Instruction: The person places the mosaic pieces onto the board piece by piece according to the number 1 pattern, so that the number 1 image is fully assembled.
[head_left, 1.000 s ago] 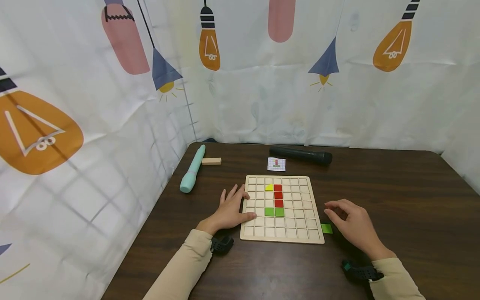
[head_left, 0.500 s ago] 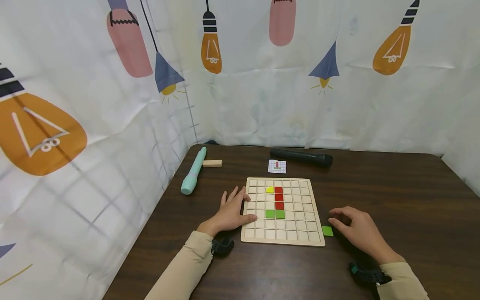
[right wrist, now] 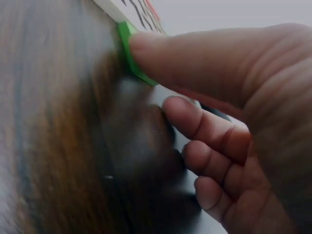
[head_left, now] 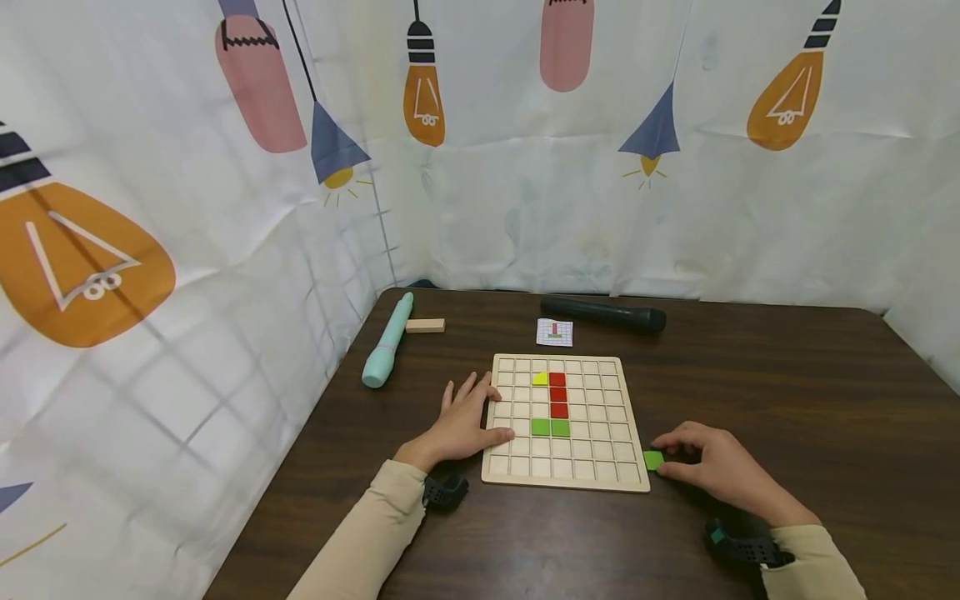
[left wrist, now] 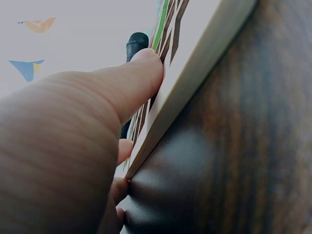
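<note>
A pale wooden grid board (head_left: 528, 461) lies on the table. Three red squares (head_left: 558, 395), two green squares (head_left: 550, 427) and a small yellow piece (head_left: 540, 379) sit in its cells. My left hand (head_left: 459, 421) rests on the board's left edge, thumb (left wrist: 139, 73) on top and fingers spread. Beside the board's lower right edge, my right hand (head_left: 712, 462) pinches a loose green square tile (head_left: 653, 460) between thumb and index finger. In the right wrist view, the thumb presses the tile (right wrist: 126, 46); the index finger is hidden there, and the other fingers are bent.
Behind the board lie a small pattern card (head_left: 554, 332) and a black microphone (head_left: 603, 313). A mint-green microphone-shaped object (head_left: 386, 346) and a small wooden block (head_left: 425, 326) lie at the far left. A printed curtain (head_left: 525, 208) hangs behind the dark table (head_left: 810, 392).
My right hand has drawn back slightly to the right, then lowered its thumb and index finger onto the loose green tile. The left hand has stayed on the board.
</note>
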